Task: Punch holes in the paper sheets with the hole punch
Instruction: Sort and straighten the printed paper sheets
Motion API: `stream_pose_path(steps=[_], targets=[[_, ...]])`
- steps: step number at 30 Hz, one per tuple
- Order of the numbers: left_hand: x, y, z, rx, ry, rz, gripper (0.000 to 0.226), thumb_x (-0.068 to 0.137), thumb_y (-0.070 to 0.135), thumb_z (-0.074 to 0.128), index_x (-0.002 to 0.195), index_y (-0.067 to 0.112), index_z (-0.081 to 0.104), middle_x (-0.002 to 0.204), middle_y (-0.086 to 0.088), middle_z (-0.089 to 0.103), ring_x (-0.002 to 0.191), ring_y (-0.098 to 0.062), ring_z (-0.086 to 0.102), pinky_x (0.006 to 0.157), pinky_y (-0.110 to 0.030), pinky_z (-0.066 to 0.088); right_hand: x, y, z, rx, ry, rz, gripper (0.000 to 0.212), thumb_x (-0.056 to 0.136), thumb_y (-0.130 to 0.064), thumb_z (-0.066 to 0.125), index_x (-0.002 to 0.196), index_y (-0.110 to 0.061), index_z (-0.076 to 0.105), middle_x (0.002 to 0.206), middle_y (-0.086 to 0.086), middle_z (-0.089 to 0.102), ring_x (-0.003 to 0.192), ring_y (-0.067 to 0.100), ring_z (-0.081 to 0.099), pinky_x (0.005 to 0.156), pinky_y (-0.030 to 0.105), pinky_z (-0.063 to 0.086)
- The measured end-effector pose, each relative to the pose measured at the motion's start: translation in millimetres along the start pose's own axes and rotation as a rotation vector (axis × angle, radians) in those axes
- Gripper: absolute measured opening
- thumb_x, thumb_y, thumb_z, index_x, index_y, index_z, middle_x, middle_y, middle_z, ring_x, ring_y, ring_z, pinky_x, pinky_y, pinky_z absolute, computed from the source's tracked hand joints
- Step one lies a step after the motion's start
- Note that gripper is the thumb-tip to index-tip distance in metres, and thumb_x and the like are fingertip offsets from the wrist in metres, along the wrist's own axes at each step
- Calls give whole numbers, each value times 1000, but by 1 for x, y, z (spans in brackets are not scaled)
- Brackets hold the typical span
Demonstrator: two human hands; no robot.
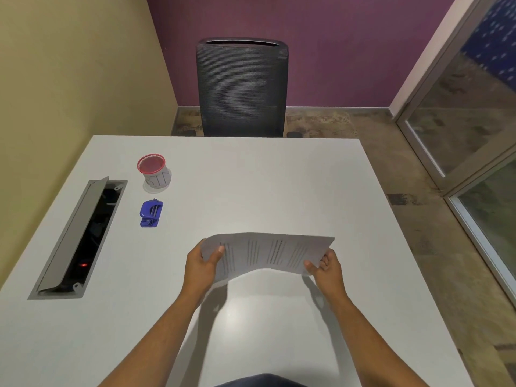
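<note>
Printed paper sheets (265, 254) hang above the middle of the white table (251, 180), bowed upward between my hands. My left hand (202, 265) grips their left end with the thumb on top. At the right end my right hand (325, 268) pinches the lower corner. How many sheets there are I cannot tell. The blue hole punch (151, 213) stands on the table to the upper left of my left hand, apart from both hands.
A red-rimmed mesh cup (154, 170) stands just behind the punch. An open cable hatch (81, 238) with a raised grey lid runs along the table's left side. A black mesh chair (242, 88) sits at the far edge.
</note>
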State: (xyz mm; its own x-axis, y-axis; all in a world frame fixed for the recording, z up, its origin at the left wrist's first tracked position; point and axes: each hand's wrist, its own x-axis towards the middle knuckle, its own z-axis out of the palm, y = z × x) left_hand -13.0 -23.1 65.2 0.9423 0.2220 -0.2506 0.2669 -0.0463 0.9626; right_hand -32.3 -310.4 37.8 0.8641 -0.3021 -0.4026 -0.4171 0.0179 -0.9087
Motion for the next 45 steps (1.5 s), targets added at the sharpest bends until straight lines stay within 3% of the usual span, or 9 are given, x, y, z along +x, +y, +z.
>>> stream_pose_path(steps=[6,10,14,19,22,27,34,39,45], targets=[[-8,14,10,-140,-66,-12,15,91,21,65,105,20,70,97,0,76,89,-14,71,71,-24,54,-3,12,-8,384,82,257,81,85,-5,72,149,-26,27,142,1,41,128,19,43,112,44,37],[-14,21,17,-224,-110,-25,21,94,19,60,112,10,65,104,-17,72,93,-29,68,80,-44,53,-8,12,-5,649,-93,273,59,92,-4,59,146,-14,37,138,11,54,121,22,56,103,39,45],[-19,20,22,-279,-152,-72,21,95,18,58,114,12,65,105,-19,71,93,-32,66,79,-46,51,-9,-6,3,707,-270,160,52,90,-9,55,140,-12,45,136,16,58,122,28,59,106,44,44],[-22,16,18,-373,-188,-97,25,91,20,63,116,23,66,109,-4,74,98,-20,71,77,-31,58,-4,-27,5,520,-185,127,13,95,0,53,105,-5,60,92,7,75,94,19,71,84,33,52],[-19,11,8,-339,-167,-102,28,86,18,69,113,23,68,106,1,75,95,-19,71,70,-26,57,-1,-40,7,398,-143,32,17,90,-4,61,79,-15,53,66,-9,69,71,4,69,81,32,47],[-6,6,-17,-179,-73,-58,19,79,6,76,84,23,72,80,5,74,77,-15,66,66,-21,54,-1,-58,7,249,-126,-147,32,91,5,60,120,-11,61,112,9,71,102,21,68,85,32,56],[5,23,-12,75,-216,103,16,78,9,79,79,18,65,85,-6,72,78,-18,66,76,-27,55,-2,-62,24,1,-134,-237,24,90,-7,67,110,-22,67,108,-4,74,96,8,70,82,25,56],[5,37,2,57,-197,172,31,84,14,74,98,41,67,100,13,74,93,-8,70,77,-22,56,-6,-63,35,-66,-163,-293,22,92,-11,65,113,-18,67,107,-6,73,96,6,70,76,14,54],[0,25,8,67,-120,149,33,85,15,73,104,39,61,99,20,72,95,2,67,80,-17,52,-11,-49,44,-48,-180,-246,32,89,-8,68,116,-22,60,110,-7,70,100,4,67,85,18,53]])
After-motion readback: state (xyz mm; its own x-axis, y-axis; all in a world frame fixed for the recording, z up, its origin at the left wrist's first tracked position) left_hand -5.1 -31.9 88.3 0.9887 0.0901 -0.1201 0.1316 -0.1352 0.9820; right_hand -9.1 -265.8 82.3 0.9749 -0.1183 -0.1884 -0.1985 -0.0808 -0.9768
